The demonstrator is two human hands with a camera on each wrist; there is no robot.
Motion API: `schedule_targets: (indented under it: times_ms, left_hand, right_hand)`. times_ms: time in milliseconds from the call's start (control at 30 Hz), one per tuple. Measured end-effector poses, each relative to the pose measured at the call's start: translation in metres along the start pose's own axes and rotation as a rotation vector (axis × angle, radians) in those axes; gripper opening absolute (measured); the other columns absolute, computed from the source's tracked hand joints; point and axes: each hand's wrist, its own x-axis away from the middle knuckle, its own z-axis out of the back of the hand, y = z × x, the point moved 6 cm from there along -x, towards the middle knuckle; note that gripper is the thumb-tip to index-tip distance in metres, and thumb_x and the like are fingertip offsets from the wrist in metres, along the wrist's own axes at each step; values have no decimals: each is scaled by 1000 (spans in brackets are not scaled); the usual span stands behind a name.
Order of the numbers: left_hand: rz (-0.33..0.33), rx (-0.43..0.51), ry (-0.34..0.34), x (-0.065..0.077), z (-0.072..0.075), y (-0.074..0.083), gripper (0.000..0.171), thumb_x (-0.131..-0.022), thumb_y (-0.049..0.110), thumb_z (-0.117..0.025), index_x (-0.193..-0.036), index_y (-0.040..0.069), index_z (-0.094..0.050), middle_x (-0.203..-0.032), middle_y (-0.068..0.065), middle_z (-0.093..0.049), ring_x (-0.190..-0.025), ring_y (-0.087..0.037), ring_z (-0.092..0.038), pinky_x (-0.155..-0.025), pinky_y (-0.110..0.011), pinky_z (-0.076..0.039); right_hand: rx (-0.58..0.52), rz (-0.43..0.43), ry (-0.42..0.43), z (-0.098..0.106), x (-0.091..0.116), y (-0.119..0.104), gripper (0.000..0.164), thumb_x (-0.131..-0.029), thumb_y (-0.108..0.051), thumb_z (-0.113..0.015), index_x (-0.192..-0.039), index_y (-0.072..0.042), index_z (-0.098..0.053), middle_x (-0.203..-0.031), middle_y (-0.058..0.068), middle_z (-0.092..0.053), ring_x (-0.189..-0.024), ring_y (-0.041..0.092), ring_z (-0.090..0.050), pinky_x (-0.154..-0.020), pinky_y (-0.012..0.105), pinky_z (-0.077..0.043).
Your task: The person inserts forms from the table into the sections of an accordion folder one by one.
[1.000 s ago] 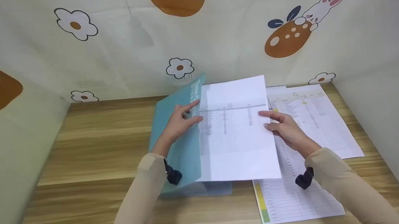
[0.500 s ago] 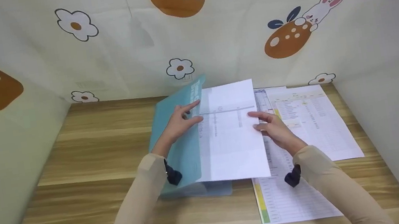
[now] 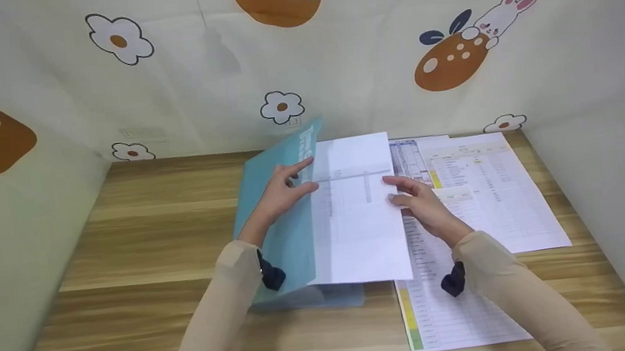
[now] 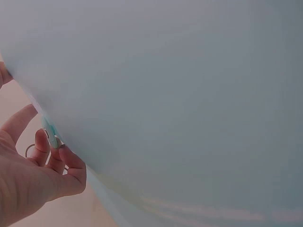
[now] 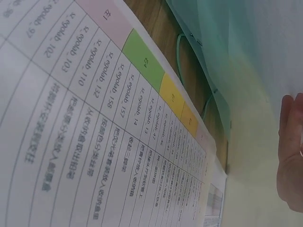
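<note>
A blue-green plastic folder lies at the middle of the table with its cover lifted at a slant. My left hand holds the cover's raised right edge between thumb and fingers; the left wrist view shows the hand at the edge of a large pale sheet surface. Under the cover sits a white printed sheet of paper, its left part hidden inside. My right hand pinches its right edge. In the right wrist view, only part of that hand shows at the right border.
To the right, printed table sheets overlap on the wooden table. A nearer sheet with yellow and green cells reaches toward the front. A patterned curtain hangs behind and along both sides.
My right hand has moved left with the paper, so less of the sheet shows beyond the cover and more of the sheets on the right is uncovered. The left hand stays put.
</note>
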Motion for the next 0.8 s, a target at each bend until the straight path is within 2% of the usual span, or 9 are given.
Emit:
schedule_targets:
  times_ms: [167,367,567,667,800]
  left_hand:
    - [-7,0,-2,0,0,1,52,-80,28,-62,-130,24,-46,-103,-9,-37,-95,-22,-35,-72,-34,-34]
    - [-13,6,-14,0,0,1,54,-80,29,-62,-130,25,-45,-104,-8,-36,-96,-22,-35,-73,-34,-34]
    - [-10,9,-16,0,0,0,54,-79,30,-63,-130,25,-45,-104,-8,-36,-97,-22,-35,-73,-34,-34]
    - [-2,6,-14,0,0,0,54,-79,30,-63,-130,26,-46,-104,-8,-36,-98,-21,-35,-73,-34,-34]
    - [12,19,-13,0,-1,0,53,-80,28,-63,-130,26,-46,-105,-8,-35,-100,-22,-34,-75,-36,-35]
  right_hand:
    - [105,52,-38,-3,14,-6,41,-84,-10,-55,-125,-11,-50,-127,6,-43,-97,25,-52,-74,35,-44]
    - [214,119,-163,-12,39,-9,42,-84,-12,-56,-126,-12,-49,-127,8,-43,-93,25,-57,-73,38,-45]
    - [227,151,-285,-20,61,-7,41,-87,-6,-53,-127,-6,-47,-133,12,-33,-89,26,-57,-70,42,-46]
    - [214,145,-297,-24,72,-11,40,-86,1,-51,-126,1,-46,-136,17,-24,-88,25,-57,-70,43,-46]
    - [243,136,-266,-34,85,-19,41,-83,4,-51,-124,6,-45,-137,21,-20,-87,25,-57,-69,41,-47]
